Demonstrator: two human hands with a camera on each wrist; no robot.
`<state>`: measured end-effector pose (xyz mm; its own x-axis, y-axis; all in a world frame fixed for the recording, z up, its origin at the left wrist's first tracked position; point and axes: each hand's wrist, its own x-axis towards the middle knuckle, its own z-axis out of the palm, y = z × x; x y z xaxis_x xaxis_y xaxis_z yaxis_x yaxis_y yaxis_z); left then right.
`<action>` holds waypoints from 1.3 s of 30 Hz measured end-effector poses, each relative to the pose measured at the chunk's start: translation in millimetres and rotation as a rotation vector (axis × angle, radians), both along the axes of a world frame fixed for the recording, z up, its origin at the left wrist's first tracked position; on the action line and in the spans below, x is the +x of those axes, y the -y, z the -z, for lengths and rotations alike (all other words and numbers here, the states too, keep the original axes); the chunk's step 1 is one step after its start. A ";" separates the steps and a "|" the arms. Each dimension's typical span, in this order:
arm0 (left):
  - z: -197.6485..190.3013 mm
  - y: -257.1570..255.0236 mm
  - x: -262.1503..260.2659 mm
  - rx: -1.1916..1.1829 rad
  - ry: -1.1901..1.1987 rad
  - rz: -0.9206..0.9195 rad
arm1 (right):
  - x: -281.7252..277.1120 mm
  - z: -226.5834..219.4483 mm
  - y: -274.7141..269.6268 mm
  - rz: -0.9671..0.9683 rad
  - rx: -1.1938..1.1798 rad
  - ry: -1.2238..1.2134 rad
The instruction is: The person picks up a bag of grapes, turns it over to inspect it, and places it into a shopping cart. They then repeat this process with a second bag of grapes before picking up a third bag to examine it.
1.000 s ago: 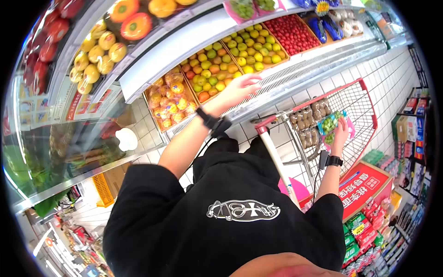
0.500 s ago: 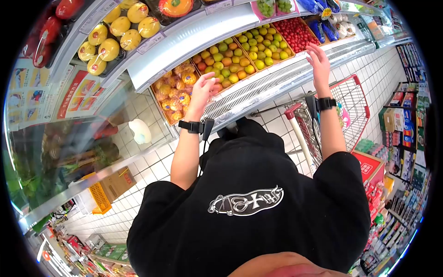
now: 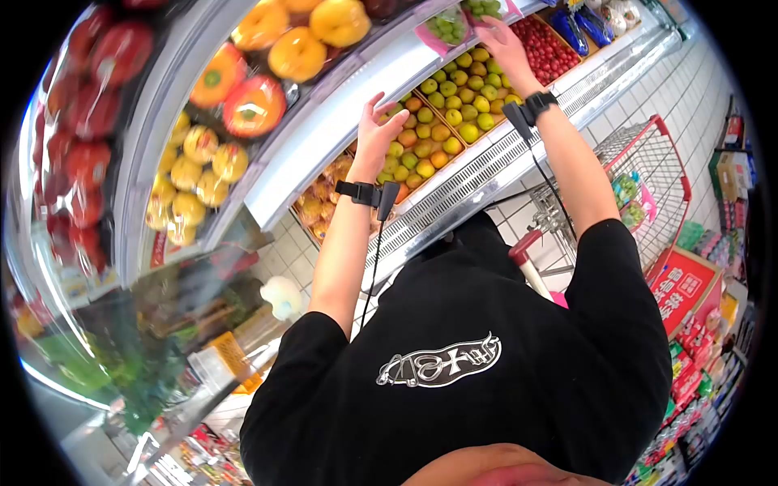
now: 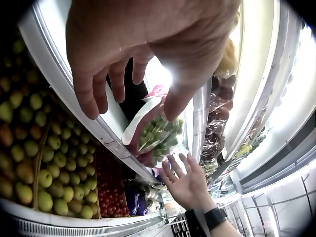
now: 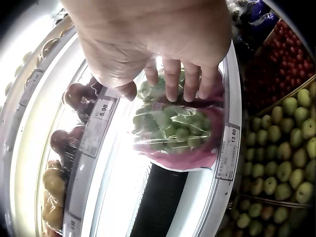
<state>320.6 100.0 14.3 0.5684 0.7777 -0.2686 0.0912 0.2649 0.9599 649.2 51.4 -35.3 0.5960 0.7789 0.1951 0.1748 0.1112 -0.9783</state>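
Two pink-edged bags of green grapes (image 3: 445, 29) lie on the shelf above the loose fruit. My right hand (image 3: 506, 50) reaches over them; in the right wrist view its fingers (image 5: 172, 79) hang extended above the grape bags (image 5: 173, 129), and whether they touch the plastic I cannot tell. My left hand (image 3: 378, 139) is raised over the shelf edge by the mixed green and orange fruit (image 3: 421, 146), fingers spread and holding nothing. In the left wrist view, the left hand (image 4: 148, 54) hangs in front of the grapes (image 4: 160, 136), with the right hand (image 4: 187, 182) beyond.
Below the shelf are crates of green fruit (image 3: 470, 97) and red fruit (image 3: 545, 50). Wrapped yellow fruit (image 3: 201, 166) and red fruit (image 3: 96, 121) fill upper shelves at left. A red-edged shopping cart (image 3: 687, 190) stands at right, holding packed produce (image 3: 628, 202).
My right hand has moved from the cart, up across the red fruit, to the grape bags. The left hand has lifted and shifted towards the shelf. The view has moved too.
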 end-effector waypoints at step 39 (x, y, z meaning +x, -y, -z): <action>35.0 -3.4 67.7 -0.345 0.210 -0.061 | -110.7 -10.2 12.9 -0.195 -0.381 -0.261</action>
